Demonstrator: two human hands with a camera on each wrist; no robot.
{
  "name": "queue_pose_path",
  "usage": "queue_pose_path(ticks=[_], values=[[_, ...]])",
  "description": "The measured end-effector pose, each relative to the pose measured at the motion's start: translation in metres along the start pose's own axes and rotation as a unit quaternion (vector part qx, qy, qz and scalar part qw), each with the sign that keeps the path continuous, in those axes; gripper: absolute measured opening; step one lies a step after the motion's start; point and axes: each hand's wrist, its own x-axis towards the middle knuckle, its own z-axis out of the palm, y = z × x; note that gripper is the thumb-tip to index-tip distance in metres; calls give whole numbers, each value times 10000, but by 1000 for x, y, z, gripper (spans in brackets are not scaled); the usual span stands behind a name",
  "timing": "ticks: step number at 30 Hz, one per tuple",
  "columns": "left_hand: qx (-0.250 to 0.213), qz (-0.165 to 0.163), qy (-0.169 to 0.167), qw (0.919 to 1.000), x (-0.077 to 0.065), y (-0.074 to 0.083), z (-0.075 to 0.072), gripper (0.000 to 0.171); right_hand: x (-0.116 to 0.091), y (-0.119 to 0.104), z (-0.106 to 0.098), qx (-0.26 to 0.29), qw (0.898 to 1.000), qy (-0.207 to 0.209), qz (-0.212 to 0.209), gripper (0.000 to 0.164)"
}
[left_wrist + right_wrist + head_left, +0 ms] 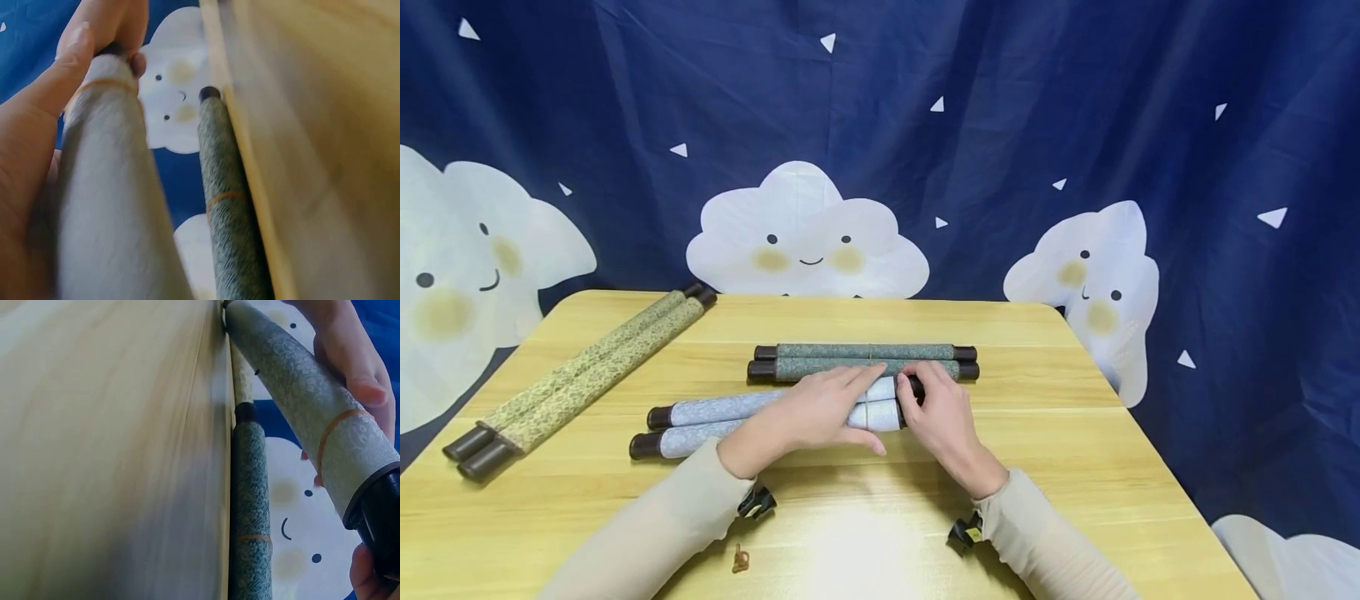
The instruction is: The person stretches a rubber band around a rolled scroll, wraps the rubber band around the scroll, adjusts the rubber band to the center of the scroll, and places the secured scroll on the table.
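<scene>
Under the left grip [820, 410], pale scrolls [703, 436] reach the right grip [946, 421].

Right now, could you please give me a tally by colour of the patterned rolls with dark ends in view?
Yellow patterned rolls with dark ends: 2
Dark green patterned rolls with dark ends: 2
Pale blue patterned rolls with dark ends: 2
Total: 6

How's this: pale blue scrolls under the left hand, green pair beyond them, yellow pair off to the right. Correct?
Almost: the head view shows the yellow pair off to the left. The rest stands: pale blue scrolls under the left hand, green pair beyond.
</scene>
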Motion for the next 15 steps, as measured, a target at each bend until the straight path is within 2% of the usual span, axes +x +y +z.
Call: queue_pose_path(ticks=[3,8,15], values=[[52,34,115,9999,0,2,2,101,1,-2,-1,-33,10000,-4,-40,25],[324,-180,301,9989,0,0,3,91,2,1,-2,-24,10000,-40,43,25],[551,-277,126,9980,0,0,1,92,3,4,-2,-39,9999,-100,27,25]])
